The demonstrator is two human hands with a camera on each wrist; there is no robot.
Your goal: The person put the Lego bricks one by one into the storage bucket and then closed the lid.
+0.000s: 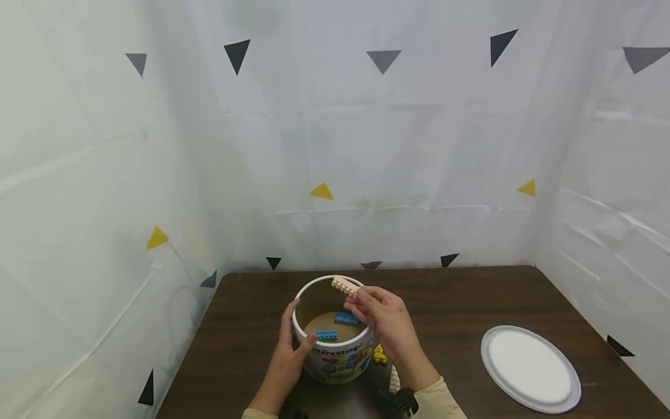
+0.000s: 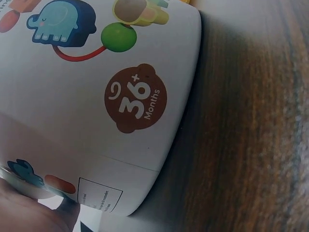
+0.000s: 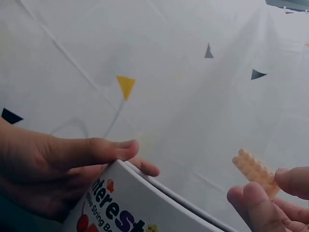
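Note:
A white round bucket [image 1: 340, 364] with printed toy pictures stands on the table, open at the top. My left hand [image 1: 288, 355] grips its left side, thumb at the rim; in the right wrist view the thumb lies over the rim edge. Between thumb and fingers, my right hand [image 1: 391, 319] pinches a long peach building brick [image 3: 255, 170] with rows of studs, held over the bucket's right rim. Inside the bucket lie a blue brick [image 1: 346, 318] toward the right and another blue brick [image 1: 326, 336] near the front. The left wrist view shows mainly the printed bucket wall [image 2: 58, 106].
Right of the bucket are a yellow piece [image 1: 380, 354] and a pale studded brick [image 1: 395, 380], partly hidden by the right forearm. A round white lid [image 1: 531, 369] lies on the brown table [image 1: 450, 302] at the right. White sheeting [image 1: 408, 151] surrounds the table.

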